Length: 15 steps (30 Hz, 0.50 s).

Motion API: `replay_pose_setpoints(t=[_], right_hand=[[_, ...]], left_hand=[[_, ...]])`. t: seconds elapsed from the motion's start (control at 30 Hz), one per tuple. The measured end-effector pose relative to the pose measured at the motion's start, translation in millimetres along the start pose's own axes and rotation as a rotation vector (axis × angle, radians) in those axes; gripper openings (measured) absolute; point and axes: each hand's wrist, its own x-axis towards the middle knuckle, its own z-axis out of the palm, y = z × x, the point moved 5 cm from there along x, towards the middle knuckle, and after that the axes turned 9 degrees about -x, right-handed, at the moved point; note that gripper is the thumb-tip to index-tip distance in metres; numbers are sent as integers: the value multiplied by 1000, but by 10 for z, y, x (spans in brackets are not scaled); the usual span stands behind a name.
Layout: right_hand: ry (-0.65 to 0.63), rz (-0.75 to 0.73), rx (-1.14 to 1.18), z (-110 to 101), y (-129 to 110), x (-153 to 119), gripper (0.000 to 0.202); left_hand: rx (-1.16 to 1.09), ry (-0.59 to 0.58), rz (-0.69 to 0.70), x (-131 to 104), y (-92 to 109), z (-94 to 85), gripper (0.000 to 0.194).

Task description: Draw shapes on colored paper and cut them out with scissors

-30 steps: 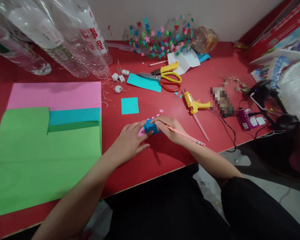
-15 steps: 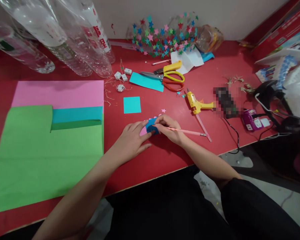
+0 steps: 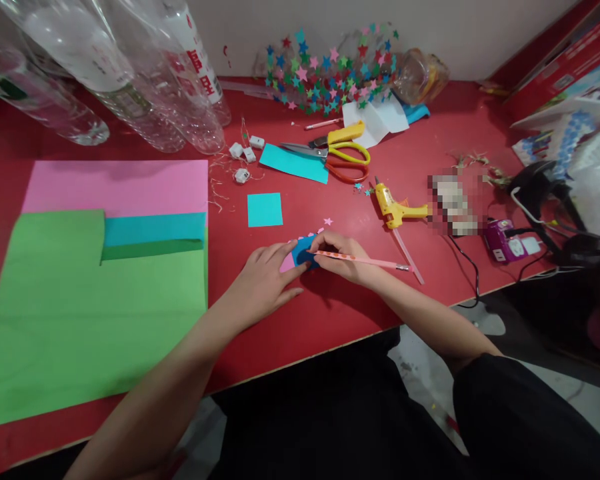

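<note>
A pink pencil (image 3: 360,259) sits in my right hand (image 3: 341,255), pinched between thumb and fingers, its tip over a small blue piece of paper or foam (image 3: 304,249). That blue piece overlaps a pink piece (image 3: 287,263), whose scalloped or pointed edge shows just above. My left hand (image 3: 267,275) lies with fingers spread, pressing on the pink and blue pieces from the left. Just beyond my hands are a pink star (image 3: 328,221) and a turquoise square (image 3: 265,210). My fingers partly cover the blue and pink pieces.
Green sheet (image 3: 95,313) and pink sheet (image 3: 120,187) cover the red table's left side. Plastic bottles (image 3: 190,80) stand behind. Scissors (image 3: 350,160) and a yellow cutter (image 3: 345,135) lie beyond my hands; a glue gun (image 3: 393,208) is to the right. A star-covered bottle (image 3: 330,73) lies at the wall.
The pencil has swung slightly in my right hand, and my right forearm has shifted a little to the right. My left hand stays put on the pieces.
</note>
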Motion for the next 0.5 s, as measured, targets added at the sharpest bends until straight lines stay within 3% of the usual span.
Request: replay_pose_setpoints(t=[0.27,0.5], right_hand=[[97,5,94,-21,148,29,14],[100,-46,41,-11,54,-2,5]], left_hand=[[-37,-15,-5,7,8,-28,47],[-29,-13,11,-4,8,-39,46]])
